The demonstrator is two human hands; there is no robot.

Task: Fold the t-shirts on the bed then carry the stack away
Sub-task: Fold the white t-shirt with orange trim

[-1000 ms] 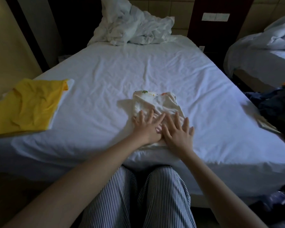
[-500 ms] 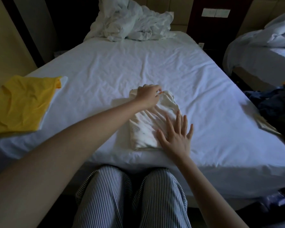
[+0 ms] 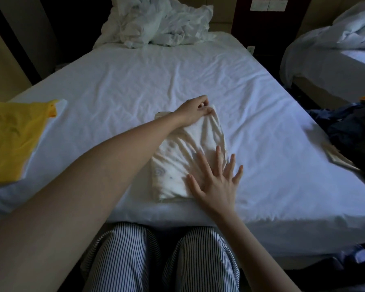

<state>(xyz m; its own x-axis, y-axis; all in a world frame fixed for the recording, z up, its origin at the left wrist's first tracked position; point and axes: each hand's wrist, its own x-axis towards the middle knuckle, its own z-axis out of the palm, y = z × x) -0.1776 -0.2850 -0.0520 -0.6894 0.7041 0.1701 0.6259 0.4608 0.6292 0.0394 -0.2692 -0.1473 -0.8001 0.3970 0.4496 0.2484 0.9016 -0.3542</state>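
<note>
A cream t-shirt (image 3: 177, 165) with a faint print lies folded into a narrow rectangle near the front edge of the bed (image 3: 135, 85). My left hand (image 3: 193, 111) reaches across it and pinches the fabric at its far edge. My right hand (image 3: 216, 182) lies flat with fingers spread on the shirt's near right corner. A yellow t-shirt (image 3: 11, 140) lies folded on the bed's left side, on top of a white piece.
A crumpled white duvet (image 3: 156, 22) is heaped at the head of the bed. A second bed (image 3: 333, 51) stands to the right. Dark clothes (image 3: 354, 131) are piled at the right edge. My striped trouser legs (image 3: 160, 260) press against the bed's front.
My left hand left the shirt's near end and reached to its far edge, where it pinches the fabric. The right hand slid to the near right corner and stays flat.
</note>
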